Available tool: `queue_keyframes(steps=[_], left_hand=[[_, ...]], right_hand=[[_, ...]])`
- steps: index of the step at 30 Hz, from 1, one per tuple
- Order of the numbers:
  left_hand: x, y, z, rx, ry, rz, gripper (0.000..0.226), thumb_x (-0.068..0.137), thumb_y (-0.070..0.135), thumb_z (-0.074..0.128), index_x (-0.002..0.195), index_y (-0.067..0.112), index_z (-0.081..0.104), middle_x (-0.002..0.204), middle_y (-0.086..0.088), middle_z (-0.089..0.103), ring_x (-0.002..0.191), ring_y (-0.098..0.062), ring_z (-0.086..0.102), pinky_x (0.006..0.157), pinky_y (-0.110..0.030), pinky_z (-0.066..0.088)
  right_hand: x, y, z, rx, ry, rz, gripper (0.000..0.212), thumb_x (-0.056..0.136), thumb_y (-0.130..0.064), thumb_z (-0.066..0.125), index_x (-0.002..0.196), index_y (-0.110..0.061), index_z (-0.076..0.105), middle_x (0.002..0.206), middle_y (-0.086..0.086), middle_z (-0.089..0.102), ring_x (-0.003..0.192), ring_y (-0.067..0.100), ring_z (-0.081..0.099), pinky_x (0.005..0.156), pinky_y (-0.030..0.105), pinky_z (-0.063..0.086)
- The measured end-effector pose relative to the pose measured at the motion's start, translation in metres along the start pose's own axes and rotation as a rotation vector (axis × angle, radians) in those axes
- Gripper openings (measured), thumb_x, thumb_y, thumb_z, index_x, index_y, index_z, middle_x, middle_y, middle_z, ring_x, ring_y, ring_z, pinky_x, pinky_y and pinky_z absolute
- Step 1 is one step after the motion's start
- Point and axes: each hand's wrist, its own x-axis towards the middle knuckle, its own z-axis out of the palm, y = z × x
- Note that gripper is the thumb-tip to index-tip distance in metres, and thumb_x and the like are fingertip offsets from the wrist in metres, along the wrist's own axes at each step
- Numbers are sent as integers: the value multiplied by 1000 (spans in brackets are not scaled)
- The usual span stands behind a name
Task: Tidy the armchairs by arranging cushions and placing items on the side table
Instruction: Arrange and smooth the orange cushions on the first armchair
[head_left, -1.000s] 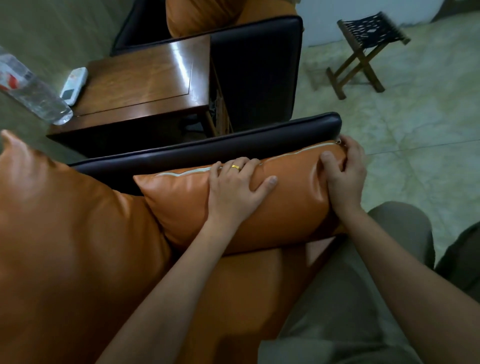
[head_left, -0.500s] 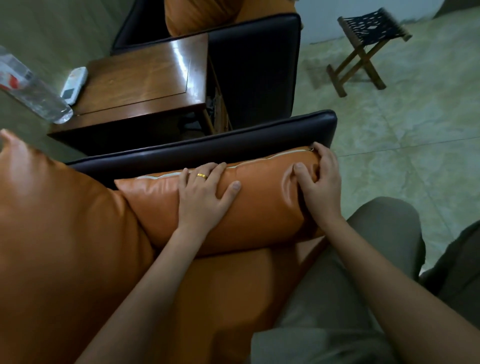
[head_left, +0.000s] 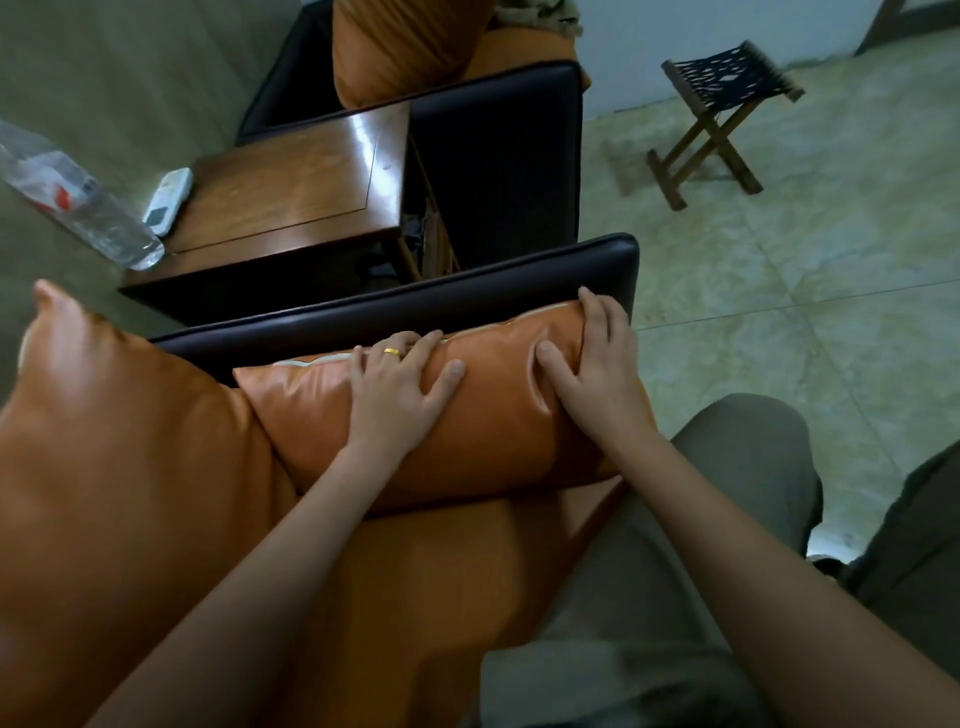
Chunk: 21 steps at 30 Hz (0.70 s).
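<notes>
Small orange cushion (head_left: 483, 431): stands on its long edge on the orange seat (head_left: 441, 561), back pressed against the inner face of the near dark armrest (head_left: 415, 312). Long axis runs parallel to the armrest. One pointed corner aims at the armrest's back end and the other end sits near its front end. A pale seam runs along the top edge, right up against the armrest.

Left hand (head_left: 400, 395): palm flat on the cushion's upper face about midway along the armrest, fingers splayed and loose, tips reaching over the seam to the armrest, thumb stretched out sideways. It presses and grips nothing. Gold ring (head_left: 392, 353) on one finger. Forearm comes up across the seat.

Right hand (head_left: 597, 374): grasps the cushion's end by the armrest's front end. Thumb digs a dent in the leather and the fingers curl round the end toward the armrest.

Large orange cushion (head_left: 130, 441): at the armrest's back end, touching the small cushion's corner.

Beyond the armrest: wooden side table (head_left: 291, 202), touching or just beside it. A white remote (head_left: 167, 201) and a clear plastic bottle (head_left: 78, 200) sit at the table's far edge. Past the table, a second dark armchair (head_left: 498, 156).

Off the armrest's front end: tiled floor (head_left: 779, 260), with a folding stool (head_left: 717, 119) well apart.
</notes>
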Motion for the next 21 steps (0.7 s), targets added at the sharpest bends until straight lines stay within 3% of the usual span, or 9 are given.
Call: queue_keyframes(steps=[3,5,7,10,14,17,19,21], left_hand=[[-1,24,7,-27,65,-58,55,99,63,33,136,30,57,132,1,58,129,-19,46,118,-51,20],[1,29,8,-52,100,-97,55,98,63,35,134,30,60,130,1,59,128,-19,47,118,-50,21],[1,30,8,-63,109,-113,52,98,60,38,133,29,61,130,2,60,127,-18,48,117,-51,24],[3,32,11,-44,83,-131,51,98,55,39,134,26,60,132,1,59,127,-17,48,115,-51,27],[14,32,8,0,39,-139,51,97,51,41,135,23,59,136,-4,57,128,-23,49,109,-56,32],[5,51,11,20,6,-399,58,96,56,39,141,23,53,150,-9,43,140,-27,36,115,-59,24],[-9,62,7,-30,-36,-625,65,95,60,36,151,28,37,163,-7,23,151,-26,17,119,-62,10],[-30,67,-4,-78,-138,-750,67,98,60,34,158,35,16,168,0,2,154,-24,-2,118,-58,6]], right_hand=[[16,6,-18,-253,-15,-107,70,92,-63,43,151,-27,32,156,6,30,147,31,19,119,56,21],[30,10,-26,-304,-2,-216,63,92,-62,45,143,-26,48,148,4,44,142,31,28,116,55,26],[40,17,-27,-208,-23,-275,57,92,-59,48,137,-25,56,139,2,49,134,29,36,110,50,36],[43,30,-17,-2,-13,-306,51,92,-52,55,133,-22,60,137,3,51,131,31,37,108,42,38],[46,35,-19,64,-68,-304,50,94,-49,57,134,-20,60,141,8,51,134,36,36,111,49,35],[51,30,-39,-103,-219,-370,51,96,-48,54,143,-28,50,155,11,39,144,41,26,116,67,19],[53,30,-54,-247,-318,-602,55,98,-44,52,151,-35,40,162,10,29,151,40,18,118,69,7],[61,35,-71,-333,-513,-776,60,99,-43,50,155,-34,32,165,8,23,154,35,9,119,66,7]])
